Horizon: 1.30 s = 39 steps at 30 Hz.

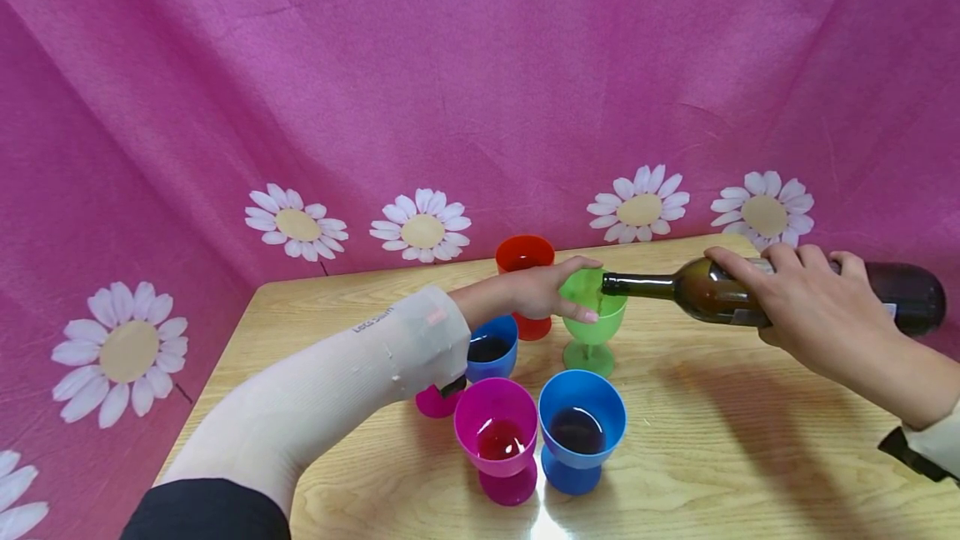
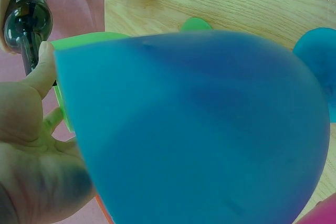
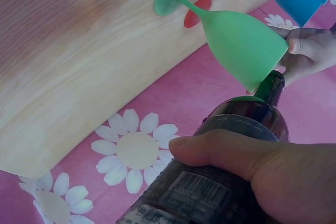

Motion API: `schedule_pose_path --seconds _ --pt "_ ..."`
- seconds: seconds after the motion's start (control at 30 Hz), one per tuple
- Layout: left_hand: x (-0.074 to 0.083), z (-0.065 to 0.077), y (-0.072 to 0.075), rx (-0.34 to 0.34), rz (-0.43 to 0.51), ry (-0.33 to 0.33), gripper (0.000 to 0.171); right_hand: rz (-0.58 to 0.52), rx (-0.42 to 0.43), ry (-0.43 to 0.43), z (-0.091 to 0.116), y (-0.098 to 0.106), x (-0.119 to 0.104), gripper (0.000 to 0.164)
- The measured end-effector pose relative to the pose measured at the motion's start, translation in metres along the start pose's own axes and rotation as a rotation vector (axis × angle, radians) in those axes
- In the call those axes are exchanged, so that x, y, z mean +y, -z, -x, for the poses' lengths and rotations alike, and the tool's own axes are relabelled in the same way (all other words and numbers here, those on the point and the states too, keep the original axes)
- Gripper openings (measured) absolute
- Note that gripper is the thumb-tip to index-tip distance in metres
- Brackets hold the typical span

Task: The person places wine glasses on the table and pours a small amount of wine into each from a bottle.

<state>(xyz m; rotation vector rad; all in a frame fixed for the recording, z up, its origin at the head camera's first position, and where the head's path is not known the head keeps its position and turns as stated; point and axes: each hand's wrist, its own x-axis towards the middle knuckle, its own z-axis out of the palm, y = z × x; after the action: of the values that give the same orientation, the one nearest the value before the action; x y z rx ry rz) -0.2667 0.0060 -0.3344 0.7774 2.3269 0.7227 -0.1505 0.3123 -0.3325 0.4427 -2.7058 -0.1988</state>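
My right hand (image 1: 817,298) grips a dark glass wine bottle (image 1: 708,290) round its body and holds it nearly level, neck to the left. The bottle's mouth lies at the rim of a light green goblet (image 1: 596,332), and a darker streak shows inside the cup just below it. My left hand (image 1: 536,292) holds that goblet near its rim, thumb on the near side and fingers round the far side. Upright on its foot, the goblet (image 3: 236,40) stands on the table. In the left wrist view a blue goblet (image 2: 199,129) hides much of it.
Behind my left hand stands a red goblet (image 1: 525,250). Dark liquid lies in the blue goblet (image 1: 501,357) under my left wrist and in the front blue goblet (image 1: 582,457). Beside it, a magenta goblet (image 1: 496,467) holds red liquid. Pink flowered cloth (image 1: 480,90) hangs behind the wooden table (image 1: 697,407).
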Motion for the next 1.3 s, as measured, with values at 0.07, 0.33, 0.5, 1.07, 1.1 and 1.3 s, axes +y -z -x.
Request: schedule_pose_path --seconds 0.07,0.33,0.5,1.07,1.1,1.3 --pt "0.0001 0.0000 -0.0002 0.002 -0.002 0.000 0.086 0.002 0.004 0.002 0.0005 -0.0002 0.0000 0.106" --pt "-0.0010 -0.0015 -0.0011 0.002 -0.006 0.000 0.086 0.008 -0.005 -0.001 0.0010 -0.0001 -0.0008 0.106" --pt "-0.0008 -0.0017 -0.0012 0.003 -0.010 0.004 0.086 0.008 -0.009 -0.006 0.0011 0.0001 -0.0011 0.106" --pt "-0.0008 -0.0009 -0.0013 0.000 -0.003 0.003 0.086 0.033 -0.011 0.002 0.0003 0.0021 -0.0018 0.106" --pt "-0.0007 -0.0009 -0.0013 0.000 -0.003 0.002 0.086 0.034 -0.014 0.001 0.0001 0.0025 -0.0020 0.106" --pt "0.0002 -0.0006 -0.0006 -0.001 -0.001 0.003 0.086 0.043 -0.070 -0.018 -0.0029 0.0043 -0.0039 0.107"
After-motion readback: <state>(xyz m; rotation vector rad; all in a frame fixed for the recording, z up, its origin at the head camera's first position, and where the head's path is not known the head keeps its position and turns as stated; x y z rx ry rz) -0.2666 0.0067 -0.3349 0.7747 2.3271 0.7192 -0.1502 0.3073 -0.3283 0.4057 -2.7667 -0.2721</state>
